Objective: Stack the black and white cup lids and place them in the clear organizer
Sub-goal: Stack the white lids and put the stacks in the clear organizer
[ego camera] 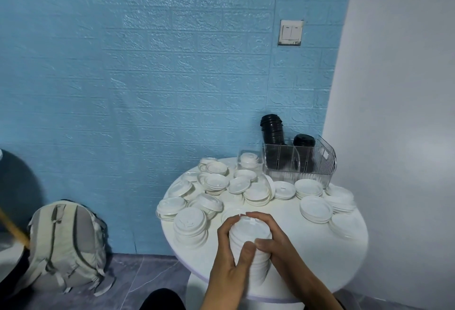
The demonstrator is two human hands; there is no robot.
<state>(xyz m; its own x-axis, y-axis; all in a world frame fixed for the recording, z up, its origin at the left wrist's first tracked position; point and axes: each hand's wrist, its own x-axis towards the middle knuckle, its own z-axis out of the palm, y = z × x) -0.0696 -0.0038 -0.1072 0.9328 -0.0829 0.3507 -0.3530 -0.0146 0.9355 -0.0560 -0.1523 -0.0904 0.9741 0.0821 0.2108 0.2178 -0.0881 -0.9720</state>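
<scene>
White stack (250, 243): sitting at the bench's (307, 255) near edge, both hands cupping it. Left hand (227, 258) is gripping its left side, fingers curled around; right hand (275, 243) is wrapping its right side, thumb pressing in front. Organizer (299, 161): standing at the far right edge, already holding black lids (272, 131). Loose lids (214, 181) are lying across the far left half. Handling note: squeeze evenly, align rims, keep the stack upright while carrying it over.

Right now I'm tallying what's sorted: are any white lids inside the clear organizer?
No: the clear organizer holds only black lids, while the white lids lie on the table or in both hands.
</scene>
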